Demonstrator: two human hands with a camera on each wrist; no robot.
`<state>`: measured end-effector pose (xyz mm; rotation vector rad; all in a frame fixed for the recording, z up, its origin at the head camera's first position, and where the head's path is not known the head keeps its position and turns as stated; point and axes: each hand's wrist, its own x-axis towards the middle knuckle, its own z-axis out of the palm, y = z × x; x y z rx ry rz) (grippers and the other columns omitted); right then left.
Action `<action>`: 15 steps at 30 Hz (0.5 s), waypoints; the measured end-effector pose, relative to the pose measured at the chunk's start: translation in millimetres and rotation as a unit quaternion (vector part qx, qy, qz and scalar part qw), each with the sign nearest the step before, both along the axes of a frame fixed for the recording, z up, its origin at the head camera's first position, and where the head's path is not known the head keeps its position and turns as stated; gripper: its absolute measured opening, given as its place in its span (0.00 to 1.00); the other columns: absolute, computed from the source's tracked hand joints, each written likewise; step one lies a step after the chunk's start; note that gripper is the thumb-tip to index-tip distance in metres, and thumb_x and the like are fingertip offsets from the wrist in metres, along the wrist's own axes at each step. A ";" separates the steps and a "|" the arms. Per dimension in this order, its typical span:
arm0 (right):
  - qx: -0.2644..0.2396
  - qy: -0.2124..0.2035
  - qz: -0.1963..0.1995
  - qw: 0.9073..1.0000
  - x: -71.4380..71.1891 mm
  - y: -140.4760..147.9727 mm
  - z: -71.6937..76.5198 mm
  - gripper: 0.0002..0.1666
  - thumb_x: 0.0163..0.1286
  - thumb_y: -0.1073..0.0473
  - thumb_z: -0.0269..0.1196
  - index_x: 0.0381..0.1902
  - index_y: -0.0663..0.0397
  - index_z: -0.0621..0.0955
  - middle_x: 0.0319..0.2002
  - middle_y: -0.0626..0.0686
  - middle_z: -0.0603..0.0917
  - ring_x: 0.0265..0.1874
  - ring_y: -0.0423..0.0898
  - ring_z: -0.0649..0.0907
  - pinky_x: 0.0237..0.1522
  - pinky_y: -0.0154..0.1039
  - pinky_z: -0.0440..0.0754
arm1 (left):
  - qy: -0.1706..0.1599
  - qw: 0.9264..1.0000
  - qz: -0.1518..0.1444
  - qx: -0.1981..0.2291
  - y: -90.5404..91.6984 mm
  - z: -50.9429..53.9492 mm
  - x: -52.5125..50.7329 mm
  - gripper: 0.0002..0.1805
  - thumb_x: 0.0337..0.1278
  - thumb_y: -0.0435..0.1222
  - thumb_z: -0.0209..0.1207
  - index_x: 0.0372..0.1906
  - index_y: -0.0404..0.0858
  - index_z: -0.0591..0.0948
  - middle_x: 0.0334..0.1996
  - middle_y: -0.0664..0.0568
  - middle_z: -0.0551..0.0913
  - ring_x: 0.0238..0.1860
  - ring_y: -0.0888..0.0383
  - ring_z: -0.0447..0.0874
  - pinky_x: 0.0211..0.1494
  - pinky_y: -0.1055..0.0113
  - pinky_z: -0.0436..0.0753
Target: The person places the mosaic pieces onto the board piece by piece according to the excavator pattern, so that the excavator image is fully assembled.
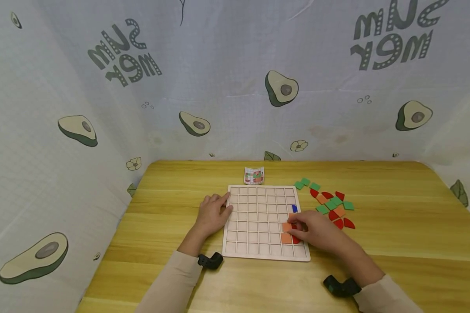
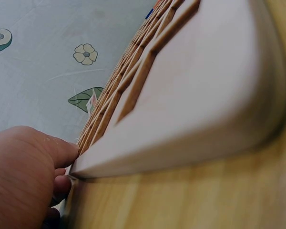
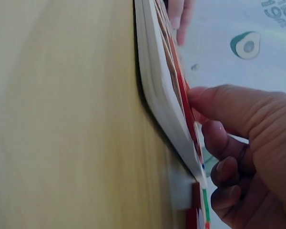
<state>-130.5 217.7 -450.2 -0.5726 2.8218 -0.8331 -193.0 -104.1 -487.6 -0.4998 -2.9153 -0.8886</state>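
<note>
Looks like you're early on: a few tiles (image 1: 286, 238) are filling the right of the grid board (image 1: 253, 226), loose pieces (image 1: 337, 201) lying beside it. Left hand (image 1: 211, 214) is resting on its edge, thumb apart; can't tell if your right hand (image 1: 317, 227) is pinching anything.

I could pass over the yellow wood-grain tabletop (image 1: 160, 204) left of the left hand (image 1: 211, 213), or above the middle of the pale wooden grid board (image 1: 253, 216), between the hands. The right hand (image 1: 317, 228) blocks its right columns; flat green, orange and red tiles (image 1: 337, 201) clutter the right side. A small curled printed card (image 1: 254, 175) obstructs the far edge.
</note>
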 end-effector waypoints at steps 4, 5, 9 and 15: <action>0.011 0.021 0.003 1.000 0.3 -3.3 -0.1 0.11 0.68 0.50 0.70 0.44 0.46 0.87 0.23 0.37 0.73 0.25 0.33 0.70 0.29 0.31 0.69 | -0.004 1.000 0.001 0.002 -0.1 1.8 -0.2 0.28 0.72 0.45 0.57 0.73 0.40 0.74 0.40 0.51 0.79 0.39 0.56 0.64 0.48 0.60 0.63; 0.012 0.022 0.003 1.000 0.2 -3.7 -0.2 0.11 0.68 0.50 0.70 0.44 0.46 0.87 0.23 0.37 0.73 0.25 0.34 0.70 0.29 0.31 0.69 | -0.005 1.000 0.001 0.003 0.0 2.5 0.1 0.28 0.72 0.45 0.57 0.73 0.40 0.74 0.40 0.51 0.79 0.39 0.56 0.64 0.48 0.60 0.63; 0.011 0.013 -0.013 1.000 0.2 -3.7 -1.0 0.13 0.67 0.50 0.71 0.45 0.48 0.87 0.24 0.39 0.74 0.26 0.35 0.70 0.29 0.31 0.70 | -0.005 1.000 0.001 0.002 0.1 2.6 0.5 0.28 0.72 0.45 0.57 0.72 0.40 0.74 0.40 0.51 0.79 0.39 0.56 0.65 0.48 0.60 0.63; 0.010 -0.003 -0.035 0.999 -0.1 -1.6 -2.9 0.11 0.66 0.51 0.71 0.44 0.46 0.88 0.24 0.40 0.74 0.28 0.38 0.72 0.30 0.31 0.71 | -0.005 1.000 0.003 -0.001 0.6 1.2 -0.4 0.28 0.72 0.45 0.57 0.72 0.41 0.75 0.40 0.52 0.79 0.39 0.56 0.65 0.48 0.60 0.63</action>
